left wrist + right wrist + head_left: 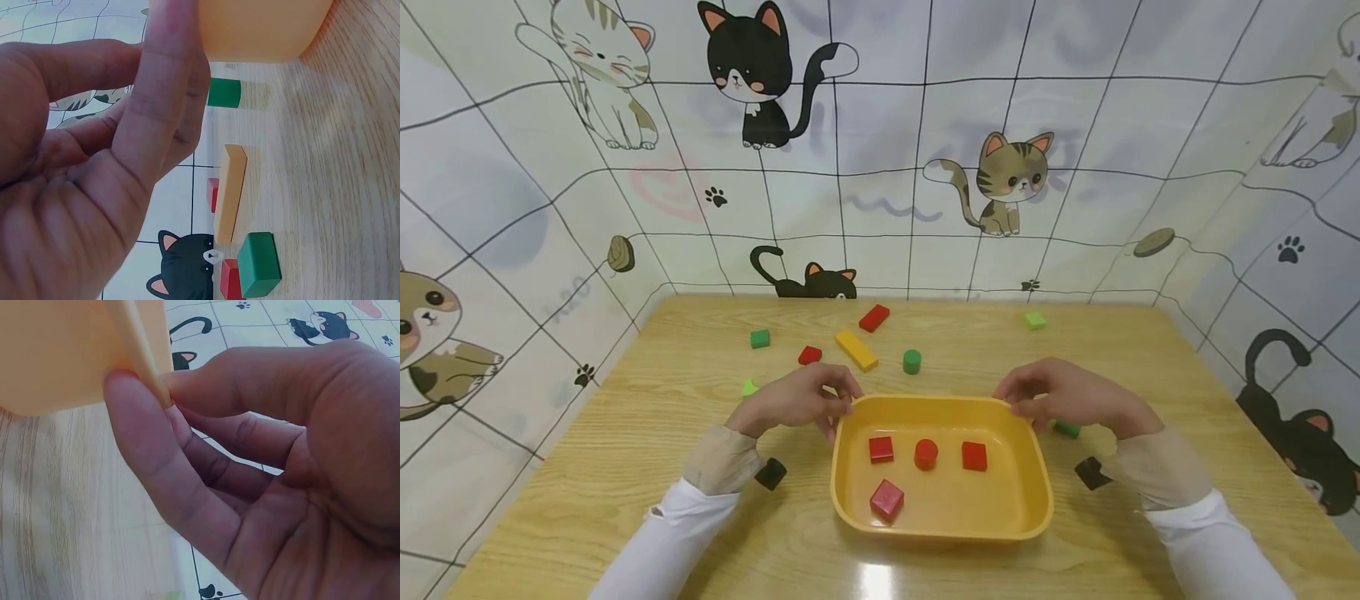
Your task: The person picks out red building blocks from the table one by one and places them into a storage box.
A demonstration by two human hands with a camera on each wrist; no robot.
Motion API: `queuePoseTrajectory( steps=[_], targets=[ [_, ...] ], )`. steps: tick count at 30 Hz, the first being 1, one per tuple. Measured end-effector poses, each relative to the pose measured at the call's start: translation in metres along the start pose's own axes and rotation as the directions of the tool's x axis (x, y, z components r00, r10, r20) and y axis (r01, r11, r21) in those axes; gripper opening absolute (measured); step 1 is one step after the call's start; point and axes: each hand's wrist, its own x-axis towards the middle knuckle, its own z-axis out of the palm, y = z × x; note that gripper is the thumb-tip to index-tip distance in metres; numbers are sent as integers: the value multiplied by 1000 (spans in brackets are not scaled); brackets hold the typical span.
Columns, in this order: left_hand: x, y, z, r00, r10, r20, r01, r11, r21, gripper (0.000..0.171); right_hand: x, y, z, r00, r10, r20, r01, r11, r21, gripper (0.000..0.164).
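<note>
A yellow plastic tray (947, 510) stands in front of me on the wooden table. Inside it lie several red blocks: a red cylinder (926, 455) between two squarish blocks, and a pinkish-red cube (887, 501) nearer the front. At the tray's far left corner my left hand (805, 396) holds the rim. My right hand (1075, 396) pinches the far right corner; in the right wrist view its thumb and a finger (140, 425) close on the rim. A dark green block (1067, 428) shows partly from beneath the right hand.
Beyond the tray lie a yellow bar (856, 350), a green cylinder (912, 362), a red bar (874, 317), a small red block (810, 355) and a green block (760, 338). One light green block (1035, 320) sits back right. Cat-print cloth (880, 200) surrounds the table.
</note>
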Motion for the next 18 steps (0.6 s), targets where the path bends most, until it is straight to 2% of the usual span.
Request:
queuePoseTrajectory(
  steps=[7,11,15,18],
  targets=[
    [-1,-2,0,1000,4,-2,-3,1000,23,16,-1,-3,2,999,-29,-17,28,998,-53,16],
    [-2,-2,-3,1000,10,-25,-8,998,69,19,-1,-3,4,999,-45,-22,43,997,-71,15],
    [-4,1,-7,993,74,-87,-57,982,180,26,-1,-3,4,999,-47,-24,45,997,-68,15],
    [-4,3,-11,979,145,-145,-104,959,262,32,-1,-2,3,999,-48,-23,47,996,-71,15]
  ],
)
